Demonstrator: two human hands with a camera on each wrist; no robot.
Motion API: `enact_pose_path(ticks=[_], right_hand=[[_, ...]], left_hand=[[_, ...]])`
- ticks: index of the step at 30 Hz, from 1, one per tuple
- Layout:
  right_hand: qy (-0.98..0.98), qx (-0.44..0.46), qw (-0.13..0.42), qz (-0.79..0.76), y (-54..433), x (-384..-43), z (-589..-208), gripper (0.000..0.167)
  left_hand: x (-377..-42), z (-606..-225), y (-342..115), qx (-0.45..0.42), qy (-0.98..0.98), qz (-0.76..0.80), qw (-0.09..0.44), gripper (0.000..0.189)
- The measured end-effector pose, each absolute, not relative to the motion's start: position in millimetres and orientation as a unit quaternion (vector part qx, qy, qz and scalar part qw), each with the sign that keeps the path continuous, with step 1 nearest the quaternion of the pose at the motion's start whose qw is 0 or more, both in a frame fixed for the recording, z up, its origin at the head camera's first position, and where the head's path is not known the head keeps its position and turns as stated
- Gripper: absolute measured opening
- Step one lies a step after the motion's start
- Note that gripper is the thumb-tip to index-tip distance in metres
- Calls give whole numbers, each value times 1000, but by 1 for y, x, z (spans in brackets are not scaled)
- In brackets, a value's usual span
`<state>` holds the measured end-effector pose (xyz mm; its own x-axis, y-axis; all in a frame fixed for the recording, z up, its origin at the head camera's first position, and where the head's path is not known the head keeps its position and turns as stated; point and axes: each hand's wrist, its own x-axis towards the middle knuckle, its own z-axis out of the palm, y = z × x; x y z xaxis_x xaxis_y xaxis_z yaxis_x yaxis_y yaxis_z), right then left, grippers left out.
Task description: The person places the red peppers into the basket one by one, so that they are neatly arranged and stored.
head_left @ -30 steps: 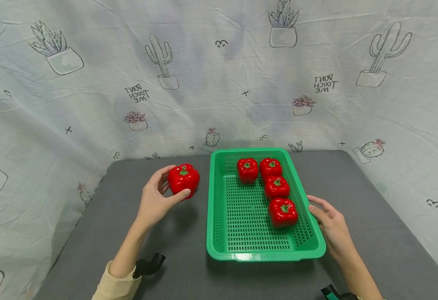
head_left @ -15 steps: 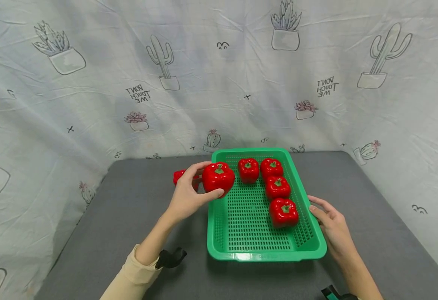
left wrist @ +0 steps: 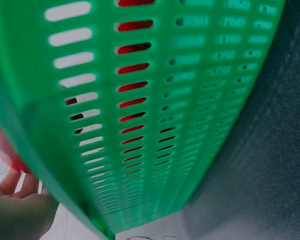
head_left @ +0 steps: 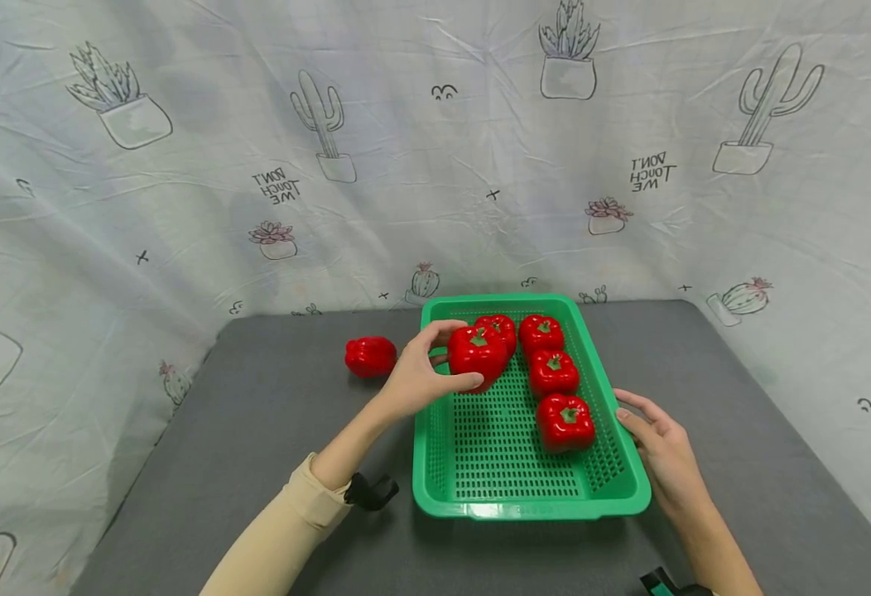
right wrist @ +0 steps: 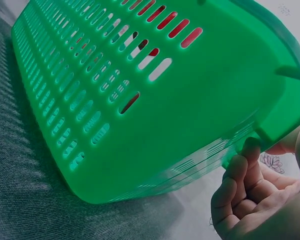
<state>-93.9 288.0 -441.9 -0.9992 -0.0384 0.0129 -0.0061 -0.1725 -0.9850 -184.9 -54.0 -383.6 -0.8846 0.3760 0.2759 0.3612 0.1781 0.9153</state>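
A red bell pepper (head_left: 478, 358) with a green stem is held between the thumb and fingers of my left hand (head_left: 419, 379), above the left part of a green plastic basket (head_left: 532, 510). Inside the basket sit several more red peppers: a column of three along the right side, such as the front one (head_left: 565, 424), and another at the back (head_left: 505, 328), partly covered by the held one. My right hand (head_left: 662, 455) grips the basket's right rim; in the right wrist view its fingers (right wrist: 237, 175) curl under that rim.
One red pepper (head_left: 370, 357) lies on its side on the dark grey table (head_left: 257, 430), left of the basket. A pale curtain (head_left: 376, 108) printed with cactus drawings hangs behind and at both sides of the table.
My left hand has carried its pepper rightward, from over the table to over the basket, uncovering the pepper lying on the table. The right hand and basket have stayed in place.
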Motion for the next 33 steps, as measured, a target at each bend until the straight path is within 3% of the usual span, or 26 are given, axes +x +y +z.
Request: enact_pose_path(ticks=[22,33], right_hand=[[649,-18,9,-761,287,-94,-441,43],[653,-19,7,-757,287,-93,-438,43]], left_hand=[[-207,-396,-28,222,801,547,100,66],[-208,-399,-19,221,818,521,106,64]])
